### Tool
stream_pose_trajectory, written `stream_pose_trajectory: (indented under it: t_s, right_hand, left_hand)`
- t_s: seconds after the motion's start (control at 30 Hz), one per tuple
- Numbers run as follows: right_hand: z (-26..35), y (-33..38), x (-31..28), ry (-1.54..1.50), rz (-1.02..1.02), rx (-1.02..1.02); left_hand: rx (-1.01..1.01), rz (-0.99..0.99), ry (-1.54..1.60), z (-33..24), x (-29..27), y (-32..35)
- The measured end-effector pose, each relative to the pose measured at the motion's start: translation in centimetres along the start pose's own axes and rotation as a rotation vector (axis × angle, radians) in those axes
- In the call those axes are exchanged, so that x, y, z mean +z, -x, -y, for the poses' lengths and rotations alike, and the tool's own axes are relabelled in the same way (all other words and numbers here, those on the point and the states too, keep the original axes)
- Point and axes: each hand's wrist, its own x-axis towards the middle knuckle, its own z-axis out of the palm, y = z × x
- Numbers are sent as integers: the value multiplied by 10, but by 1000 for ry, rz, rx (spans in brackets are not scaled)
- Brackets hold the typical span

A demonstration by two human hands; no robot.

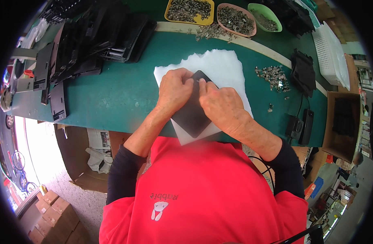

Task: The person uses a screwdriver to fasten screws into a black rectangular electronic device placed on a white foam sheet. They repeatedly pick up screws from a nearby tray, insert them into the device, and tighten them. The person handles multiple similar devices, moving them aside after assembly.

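Dark stack: Flat black parts (125,38) crowd the upper left of the frame on the green bench (121,89).
Left hand: My left hand (175,90), just left of upper centre, is curled nearly closed on the black panel (190,116) at its upper-left edge.
Panel: It lies slantwise at the centre of the frame over white foam (229,61), one corner toward the top; I judge the step in hand to be close fingertip work at that corner.
Right hand: My right hand (223,101), just right of centre, is half curled, fingertips at the same corner; whether they pinch a small piece, I cannot tell. The next move, I judge, calls for light, exact pressure there and a steady left.
Metal pieces: A loose heap (276,77) glints at the right.
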Motion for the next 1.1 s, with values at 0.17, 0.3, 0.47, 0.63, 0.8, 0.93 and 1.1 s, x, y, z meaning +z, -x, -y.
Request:
stream_pose_trajectory:
  t_s: [0.17, 0.3, 0.47, 0.63, 0.8, 0.93, 1.1]
  right_hand:
    - [0, -13, -22, -53, 39, -157]
    - [-13, -13, -31, -149, 114, -28]
    - [-41, 25, -27, -592, -457, 84]
    - [-56, 58, -23, -1018, -405, 387]
    - [-40, 65, -1, -932, -314, 232]
    - [-29, 59, 17, -776, -220, 143]
    - [-9, 44, 25, -588, -108, 197]
  left_hand:
    - [-19, 2, 27, -5, -2, -2]
    - [32, 75, 120, -2, -10, -9]
    - [265, 35, 124, -49, -40, 15]
    - [1078, -210, -489, -76, -21, 59]
    - [1090, -244, -696, 4, 3, 62]
    - [915, -195, -525, 22, -1, 59]
    - [775, -227, -412, 16, 2, 58]
